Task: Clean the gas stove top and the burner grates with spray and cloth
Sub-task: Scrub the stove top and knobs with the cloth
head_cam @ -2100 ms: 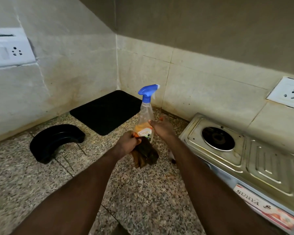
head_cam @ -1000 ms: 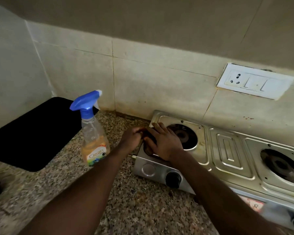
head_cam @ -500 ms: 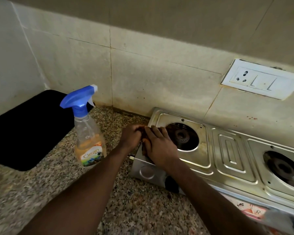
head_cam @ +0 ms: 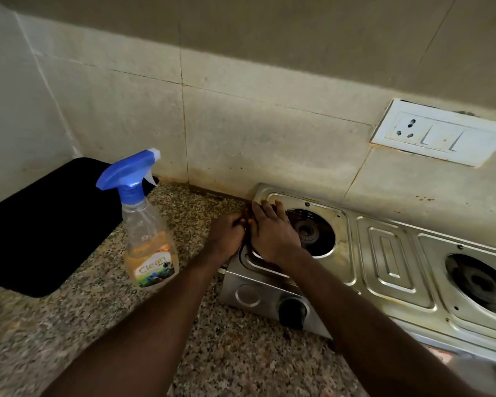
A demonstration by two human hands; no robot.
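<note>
The steel two-burner gas stove (head_cam: 390,262) stands on the granite counter with no grates on it. My right hand (head_cam: 272,233) lies flat, fingers straight, on the stove top's left edge beside the left burner (head_cam: 312,233), pressing a dark brown cloth (head_cam: 246,217) that is mostly hidden beneath it. My left hand (head_cam: 226,233) is curled at the stove's left rim and grips the cloth's end. The spray bottle (head_cam: 148,239), blue trigger and orange liquid, stands upright on the counter left of both hands, touched by neither.
A black mat (head_cam: 49,224) lies at the left by the wall corner. A white socket plate (head_cam: 438,133) sits on the tiled wall above the stove. The right burner (head_cam: 481,282) is open, and a black knob (head_cam: 292,309) sticks out of the stove front.
The spray bottle was set down on the counter and both hands carried the cloth onto the stove. Over the last second they slid it toward the back left corner.
</note>
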